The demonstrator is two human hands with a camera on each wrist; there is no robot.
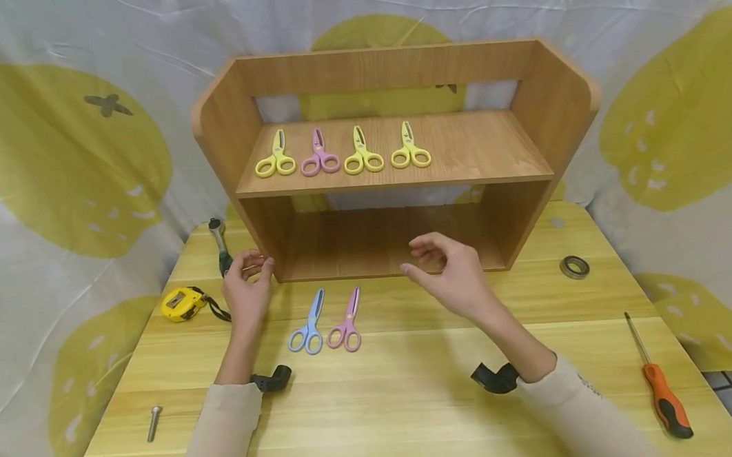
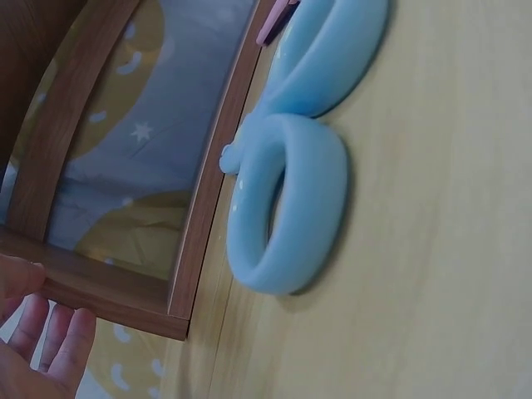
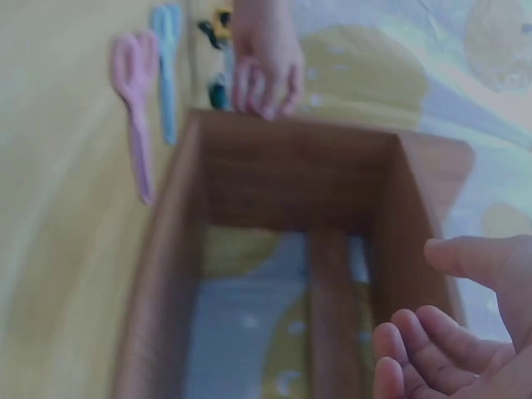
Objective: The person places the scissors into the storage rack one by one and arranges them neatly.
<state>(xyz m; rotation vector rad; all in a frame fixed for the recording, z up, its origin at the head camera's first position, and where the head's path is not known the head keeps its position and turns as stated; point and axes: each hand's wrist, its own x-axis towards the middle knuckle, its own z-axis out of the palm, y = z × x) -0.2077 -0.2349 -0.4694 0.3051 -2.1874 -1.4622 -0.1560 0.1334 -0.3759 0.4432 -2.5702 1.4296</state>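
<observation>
My left hand [image 1: 249, 290] is at the lower left front of a wooden shelf unit [image 1: 401, 184], loosely bent fingers and thumb close to its side panel; whether they touch it is unclear. My right hand [image 1: 452, 272] hovers before the lower compartment, fingers loosely curved, holding nothing. Blue scissors [image 1: 312, 322] and pink scissors [image 1: 346, 323] lie on the table before the unit, blades away from me. On the upper shelf, left to right, are yellow scissors [image 1: 277, 154], pink scissors [image 1: 319, 153] and two more yellow scissors [image 1: 360, 150], all blades up.
At the left lie a ratchet wrench [image 1: 220, 246], a yellow tape measure [image 1: 183, 303] and a bolt [image 1: 155, 424]. A ring-shaped bearing [image 1: 575, 266] and an orange screwdriver [image 1: 663, 392] are at the right. A lemon-print cloth [image 1: 76, 154] hangs behind the table.
</observation>
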